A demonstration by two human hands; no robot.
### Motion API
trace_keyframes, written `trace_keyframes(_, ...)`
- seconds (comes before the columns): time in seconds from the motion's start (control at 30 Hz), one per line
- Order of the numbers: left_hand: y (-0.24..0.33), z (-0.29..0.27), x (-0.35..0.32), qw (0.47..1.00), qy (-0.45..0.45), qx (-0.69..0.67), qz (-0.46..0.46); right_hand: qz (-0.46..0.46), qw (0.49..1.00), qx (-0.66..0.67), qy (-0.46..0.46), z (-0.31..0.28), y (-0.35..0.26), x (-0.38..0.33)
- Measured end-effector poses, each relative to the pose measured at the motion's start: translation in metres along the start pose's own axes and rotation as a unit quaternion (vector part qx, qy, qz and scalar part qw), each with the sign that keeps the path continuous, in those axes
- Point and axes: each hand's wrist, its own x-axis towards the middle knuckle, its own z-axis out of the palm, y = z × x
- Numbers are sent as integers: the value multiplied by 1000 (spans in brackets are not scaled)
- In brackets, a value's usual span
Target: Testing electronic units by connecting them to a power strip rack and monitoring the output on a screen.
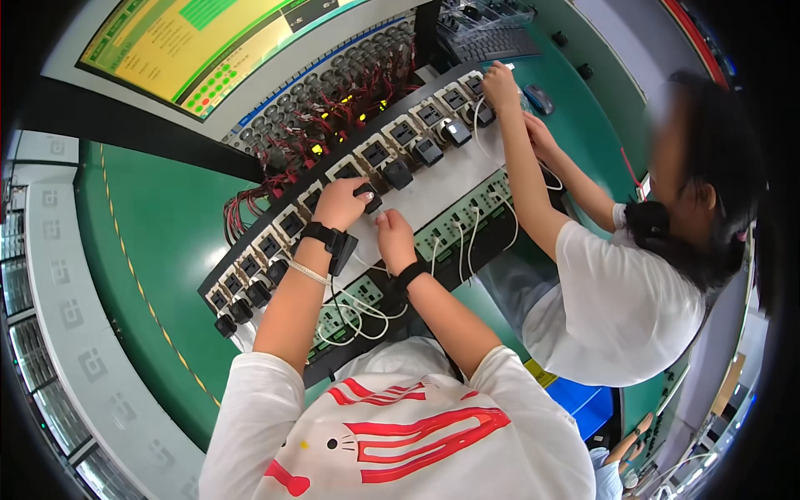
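Note:
My left hand [340, 204] is closed on a small black power adapter [367, 197] at the middle of a long row of sockets [402, 131]. Just below it, my right hand [395, 240] pinches the end of a white cable against or close to the adapter; the fingers hide whether it is plugged in. Right of my hands, several black adapters, including a nearer one [397, 173] and one farther along [427, 151], sit in the sockets. More black adapters [258, 292] are in the sockets at the lower left. A green port strip [442, 235] with white cables lies along the near side.
A co-worker [617, 292] at the right reaches with both hands to the row's far right end. Behind the sockets stand bundled red wires [333, 125] and a yellow-green screen [192, 50]. A keyboard [496, 45] and a mouse [539, 99] lie at the far right.

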Motion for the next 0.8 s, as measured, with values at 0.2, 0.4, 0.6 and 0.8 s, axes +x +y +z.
trace_keyframes(0.2,-2,3,0,1000,4,16,5,14,999,30,1,2,-1,0)
trace_keyframes(0.4,5,-2,1,999,-14,43,-7,-40,998,36,-27,-7,5,7)
trace_keyframes(0.6,6,-1,-2,999,-6,31,-11,-36,999,-7,35,9,-5,4)
trace_keyframes(0.8,3,1,0,1000,-16,15,-13,-199,969,-144,-1,-43,-3,12)
